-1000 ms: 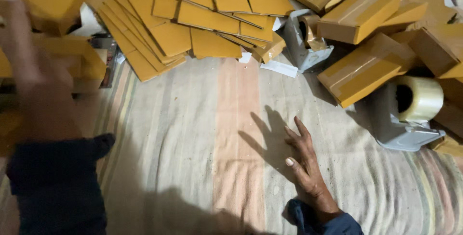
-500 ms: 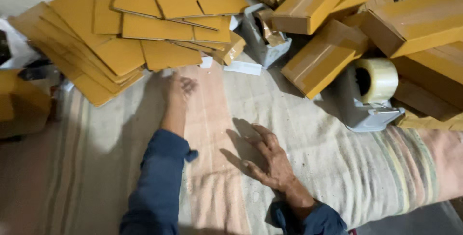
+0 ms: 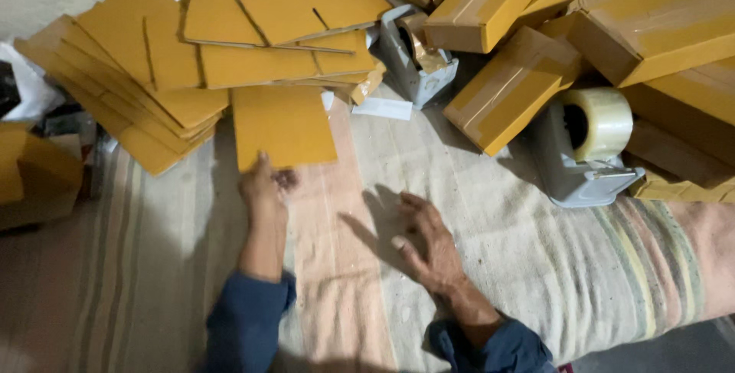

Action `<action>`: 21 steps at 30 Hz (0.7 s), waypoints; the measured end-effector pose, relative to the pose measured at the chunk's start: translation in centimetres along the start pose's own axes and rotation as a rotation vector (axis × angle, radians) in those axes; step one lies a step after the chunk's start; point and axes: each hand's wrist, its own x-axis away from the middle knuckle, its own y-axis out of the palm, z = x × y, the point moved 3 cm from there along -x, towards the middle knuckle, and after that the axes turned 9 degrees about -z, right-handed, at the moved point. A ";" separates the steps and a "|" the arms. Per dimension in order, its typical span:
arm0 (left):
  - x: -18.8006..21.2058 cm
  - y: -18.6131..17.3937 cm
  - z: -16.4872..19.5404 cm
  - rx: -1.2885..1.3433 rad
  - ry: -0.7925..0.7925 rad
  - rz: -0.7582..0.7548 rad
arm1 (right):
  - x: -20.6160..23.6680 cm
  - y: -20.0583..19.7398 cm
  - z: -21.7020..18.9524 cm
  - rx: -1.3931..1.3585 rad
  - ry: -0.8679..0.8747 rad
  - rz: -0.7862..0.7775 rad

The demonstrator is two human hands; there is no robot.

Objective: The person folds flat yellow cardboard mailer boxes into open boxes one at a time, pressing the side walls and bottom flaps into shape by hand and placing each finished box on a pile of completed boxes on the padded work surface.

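My left hand (image 3: 264, 187) grips the near edge of a flat yellow cardboard sheet (image 3: 282, 125) that lies partly pulled out from under a fanned pile of flat cardboard blanks (image 3: 199, 44). My right hand (image 3: 425, 239) rests palm down on the striped cloth (image 3: 490, 212), fingers spread, holding nothing. Both sleeves are dark blue.
Several taped cardboard boxes (image 3: 511, 86) are heaped at the back right. A grey tape dispenser with a clear tape roll (image 3: 589, 140) stands right of centre; another grey dispenser (image 3: 413, 55) sits among the boxes. A folded cardboard piece (image 3: 34, 174) lies at the left edge.
My left arm swung from the far left to the pile and took hold of one flat sheet, drawing it toward me. My right hand stayed flat on the cloth.
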 end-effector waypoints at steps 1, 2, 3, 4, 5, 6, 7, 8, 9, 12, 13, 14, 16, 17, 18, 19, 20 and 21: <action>2.5 -1.6 -0.9 -0.035 -0.041 -0.039 | 0.1 -0.2 0.2 -0.056 0.024 0.040; 4.7 -3.0 -1.7 -0.068 -0.082 -0.080 | 0.2 -0.3 0.4 -0.110 0.049 0.082; 7.0 -5.1 -2.3 -0.107 -0.166 -0.061 | 0.3 -0.4 0.5 -0.160 0.074 0.127; 9.7 -7.4 -2.7 -0.145 -0.246 -0.041 | 0.5 -0.5 0.5 -0.189 0.043 0.174; 11.5 -9.0 -2.7 -0.171 -0.235 -0.090 | 0.7 -0.7 0.5 -0.216 0.006 0.218; 13.3 -10.9 -2.3 -0.197 -0.222 -0.137 | 0.8 -0.8 0.4 -0.245 -0.033 0.261; 14.8 -12.5 -1.5 -0.205 -0.184 -0.292 | 0.8 -0.9 0.5 -0.251 -0.020 0.266; 15.7 -13.6 -1.0 -0.215 -0.145 -0.447 | 0.9 -0.9 0.7 -0.258 -0.004 0.272; 16.4 -14.9 -1.1 -0.262 -0.231 -0.423 | 0.9 -1.0 0.8 -0.266 0.011 0.278; 17.9 -18.8 -0.9 -0.391 -0.382 -0.348 | 0.5 -1.1 1.2 -0.170 0.021 0.230; 17.7 -19.4 -1.0 -0.429 -0.373 -0.317 | 0.4 -0.9 1.3 -0.130 0.063 0.189; 17.5 -19.9 -1.1 -0.466 -0.358 -0.286 | 0.0 -0.7 1.4 -0.091 0.100 0.150; 16.6 -19.9 -1.4 -0.351 -0.281 -0.219 | -1.0 0.0 1.3 0.076 0.142 0.087; 16.4 -19.6 -1.5 -0.295 -0.251 -0.189 | -1.5 0.4 1.1 0.200 0.157 0.058; 16.1 -18.8 -1.6 -0.237 -0.165 -0.216 | -1.6 0.8 0.9 0.323 0.174 0.026; 15.7 -18.1 -1.8 -0.177 -0.074 -0.242 | -1.7 1.0 0.9 0.250 0.259 0.046; 15.2 -17.2 -1.7 -0.115 0.023 -0.266 | -1.8 1.0 0.9 0.176 0.338 0.066; 14.9 -16.4 -1.7 -0.109 0.110 -0.291 | -1.7 1.1 0.9 0.102 0.415 0.086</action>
